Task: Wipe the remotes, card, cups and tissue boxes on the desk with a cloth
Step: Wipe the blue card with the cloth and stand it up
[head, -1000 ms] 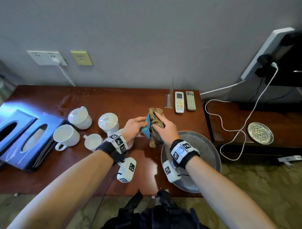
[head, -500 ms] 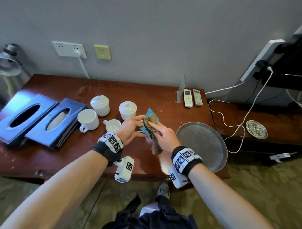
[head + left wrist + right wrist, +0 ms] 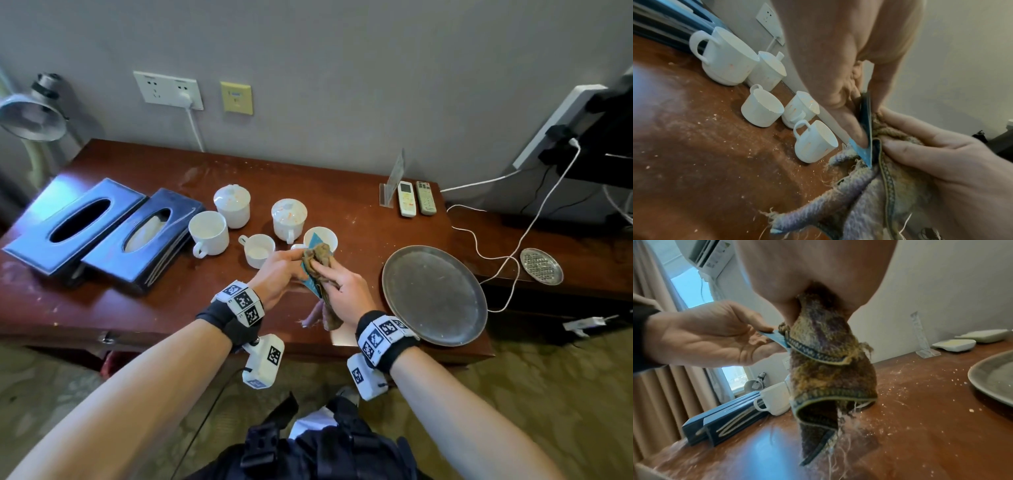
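The thin blue plastic card point(image 3: 310, 279) is up off the brown wooden desk point(image 3: 171, 301), at about six o'clock from the nearest white cup point(image 3: 322, 238). My left hand point(image 3: 279, 274) pinches it along one edge, fingers point(image 3: 855, 129) curled behind it and thumb in front. My right hand point(image 3: 342, 291) is closed round the frayed brown-and-yellow woven cloth point(image 3: 318, 257), pressing a bunched fold against the card's face while the loose tail hangs down to the desk.

What could go wrong: my pinch covers only a narrow strip of a slick card, so a hard stroke of the cloth could, I judge, lever it out of my fingers and drop it among the cups just beyond. The hanging tail, with its long loose threads, may drag through the pale crumbs on the desk or catch a cup handle. The strip under my left fingers will also go unwiped unless I shift my hold.

The count: one card; five white cups, two of them lidded point(image 3: 232, 209) and three open; two dark blue tissue boxes point(image 3: 78, 226) side by side at nine o'clock; two pale remotes point(image 3: 407, 198) at one o'clock, beside a clear stand. A round metal tray point(image 3: 435, 294) lies at three o'clock. From the wrist views I cannot tell how much of the card's far face is clean.
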